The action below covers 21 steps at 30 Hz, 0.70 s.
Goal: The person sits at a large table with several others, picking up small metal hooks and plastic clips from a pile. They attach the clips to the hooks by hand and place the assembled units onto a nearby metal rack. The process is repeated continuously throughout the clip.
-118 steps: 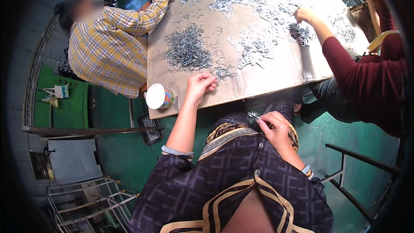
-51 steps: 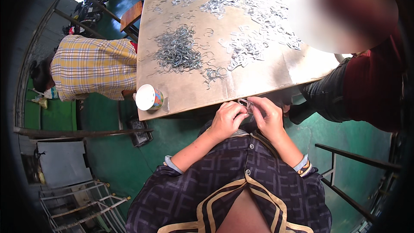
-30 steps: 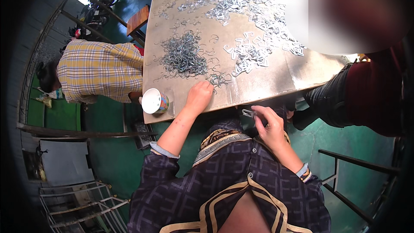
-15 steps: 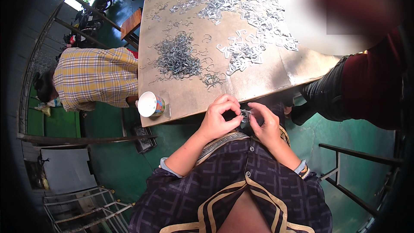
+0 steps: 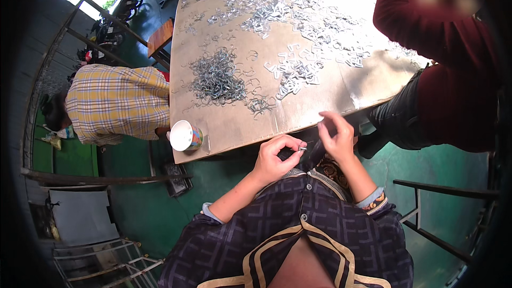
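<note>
Left hand (image 5: 274,157) pinches a small silvery metal clip (image 5: 302,149) below the near tabletop (image 5: 234,122) edge; right hand (image 5: 337,136), fingers curled, meets it. Loosened fingertips could drop it onto the green floor (image 5: 133,208).

Tiny metal piece (image 5: 302,149) between fingertips, unidentifiable

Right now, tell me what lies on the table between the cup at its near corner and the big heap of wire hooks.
In the head view, the stretch between the cup and the heap of wire hooks is mostly bare table, with only a few stray hooks at the heap's edge.
</note>
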Each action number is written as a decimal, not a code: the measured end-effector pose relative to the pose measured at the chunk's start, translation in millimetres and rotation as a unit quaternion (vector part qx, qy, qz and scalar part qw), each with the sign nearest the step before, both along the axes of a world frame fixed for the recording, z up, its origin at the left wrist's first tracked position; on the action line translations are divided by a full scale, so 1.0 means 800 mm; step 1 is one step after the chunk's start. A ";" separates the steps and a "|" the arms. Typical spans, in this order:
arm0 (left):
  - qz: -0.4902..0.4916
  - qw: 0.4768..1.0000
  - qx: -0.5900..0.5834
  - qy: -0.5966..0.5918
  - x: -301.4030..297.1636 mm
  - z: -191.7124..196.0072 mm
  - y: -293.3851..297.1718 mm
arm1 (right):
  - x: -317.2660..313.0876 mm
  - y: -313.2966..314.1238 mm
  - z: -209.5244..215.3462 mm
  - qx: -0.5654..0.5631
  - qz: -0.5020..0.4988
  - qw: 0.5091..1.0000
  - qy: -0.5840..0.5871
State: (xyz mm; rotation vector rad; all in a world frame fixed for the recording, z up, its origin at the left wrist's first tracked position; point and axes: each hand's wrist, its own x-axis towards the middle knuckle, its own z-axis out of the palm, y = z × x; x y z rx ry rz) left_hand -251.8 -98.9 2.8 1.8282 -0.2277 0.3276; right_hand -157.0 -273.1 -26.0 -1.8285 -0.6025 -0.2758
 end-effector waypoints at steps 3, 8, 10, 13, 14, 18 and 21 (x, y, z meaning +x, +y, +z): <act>-0.013 1.000 0.008 0.002 -0.001 0.002 -0.004 | 0.062 0.004 -0.027 -0.116 -0.057 0.991 0.024; -0.012 0.999 0.037 -0.007 -0.004 0.004 -0.012 | 0.133 0.035 -0.066 -0.254 -0.102 0.952 -0.134; -0.014 0.999 0.041 -0.009 -0.007 0.003 -0.013 | 0.144 0.045 -0.066 -0.288 -0.109 0.941 -0.142; -0.019 0.999 0.046 -0.008 -0.009 0.001 -0.016 | 0.160 0.052 -0.071 -0.325 -0.118 0.924 -0.162; -0.018 0.999 0.044 -0.006 -0.010 0.000 -0.017 | 0.163 0.053 -0.072 -0.328 -0.112 0.924 -0.163; -0.022 0.998 0.050 -0.003 -0.011 -0.003 -0.019 | 0.167 0.045 -0.065 -0.306 -0.135 0.923 -0.188; -0.011 0.999 0.037 0.008 -0.013 -0.008 -0.019 | 0.143 0.041 -0.041 -0.162 -0.157 0.973 -0.041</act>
